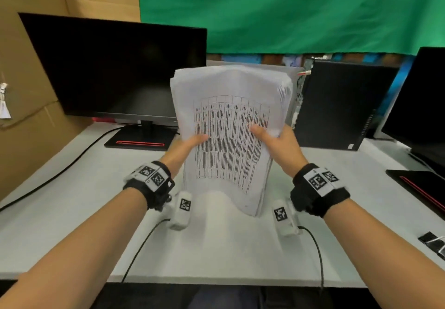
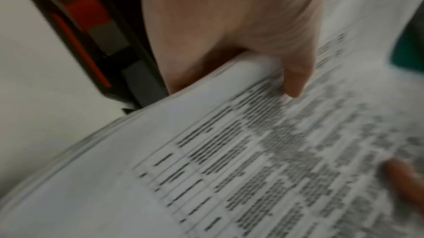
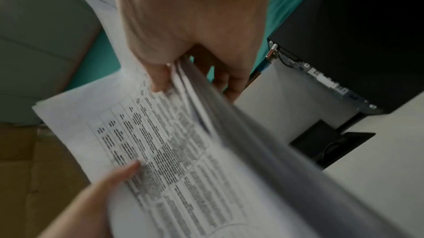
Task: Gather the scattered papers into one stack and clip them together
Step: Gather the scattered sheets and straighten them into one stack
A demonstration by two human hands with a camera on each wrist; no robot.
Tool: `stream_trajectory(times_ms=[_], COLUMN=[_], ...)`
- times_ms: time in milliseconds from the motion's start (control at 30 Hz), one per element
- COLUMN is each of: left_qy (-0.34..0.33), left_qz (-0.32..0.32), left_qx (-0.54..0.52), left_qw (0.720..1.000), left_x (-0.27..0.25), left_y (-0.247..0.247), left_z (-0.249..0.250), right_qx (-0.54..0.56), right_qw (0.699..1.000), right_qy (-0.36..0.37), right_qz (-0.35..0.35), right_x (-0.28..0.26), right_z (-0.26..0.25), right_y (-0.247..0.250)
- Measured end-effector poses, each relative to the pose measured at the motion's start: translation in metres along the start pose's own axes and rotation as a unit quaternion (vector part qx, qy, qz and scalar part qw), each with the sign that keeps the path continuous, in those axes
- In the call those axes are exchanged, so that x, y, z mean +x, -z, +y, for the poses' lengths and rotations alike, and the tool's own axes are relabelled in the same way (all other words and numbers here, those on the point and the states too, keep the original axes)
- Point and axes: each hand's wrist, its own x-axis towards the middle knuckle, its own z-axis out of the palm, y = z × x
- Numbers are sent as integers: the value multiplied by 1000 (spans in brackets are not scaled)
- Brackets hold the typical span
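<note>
A thick stack of white papers point(image 1: 228, 121) with a printed table on its top sheet stands on its lower edge on the white desk point(image 1: 84, 200), leaning away from me. My left hand point(image 1: 190, 143) grips its left edge, thumb on the front sheet. My right hand point(image 1: 272, 137) grips the right edge the same way. In the left wrist view the left hand point(image 2: 241, 42) has its thumb over the curled edge of the papers point(image 2: 229, 169). In the right wrist view the right hand point(image 3: 183, 42) pinches the papers point(image 3: 172, 151), fingers behind them. No clip is in view.
A dark monitor point(image 1: 115, 68) on a red-striped stand is at the back left. A black computer case point(image 1: 337, 106) stands at the back right, with another monitor point(image 1: 419, 106) at the far right. Small black items point(image 1: 433, 242) lie near the desk's right edge. Cables trail over the front.
</note>
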Motion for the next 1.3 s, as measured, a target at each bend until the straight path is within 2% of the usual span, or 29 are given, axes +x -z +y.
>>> stream_trajectory(times_ms=[67,167,200,233,267,333,400,533,667,767,833,900,1000,1033,1100,1167,1300], left_qy=[62,191,222,226,209,148,76,-39,-96,-88,-72,-59,-38,-48,-86,-129,-159], left_qz=[-7,70,47,2,-31,-22,2,48,79,102,103,100,164,184,230,246,253], left_qx=[-32,-81,-134,-194,-246,-310,-314,-170,-108,-41,21,53,52,42,30,15,-6], left_qw=[998,976,965,954,946,939,946,983,986,990,992,992,984,981,969,961,954], left_x=[-3,-8,-10,-14,-19,-22,-17,-13,-13,-17,-27,-34,-24,-20,-11,-9,-15], left_y=[-2,-11,-15,-22,-29,-34,-21,22,46,48,45,40,37,35,34,29,26], left_z=[-16,-50,-59,-62,-60,-49,-38,-14,8,-6,-25,-34,-39,-36,-26,-10,1], right_qx=[-21,54,115,189,260,340,328,301,199,172,134,129,90,52,69,82,115], right_qw=[997,983,973,956,935,914,928,941,964,971,972,968,975,980,986,988,986], right_qy=[32,22,5,-14,-36,-83,-122,-151,-173,-157,-192,-214,-197,-182,-122,-76,-76], right_qz=[71,172,200,224,236,205,130,34,-40,-49,-8,-7,56,62,92,103,91], right_x=[2,7,8,9,10,7,2,-4,-4,-18,-31,-37,-36,-33,-22,-9,-5], right_z=[-4,-6,-3,-2,2,12,25,47,54,56,77,89,102,97,74,52,42], right_y=[-3,-5,-4,-5,-4,0,12,56,70,63,62,54,47,43,37,35,41])
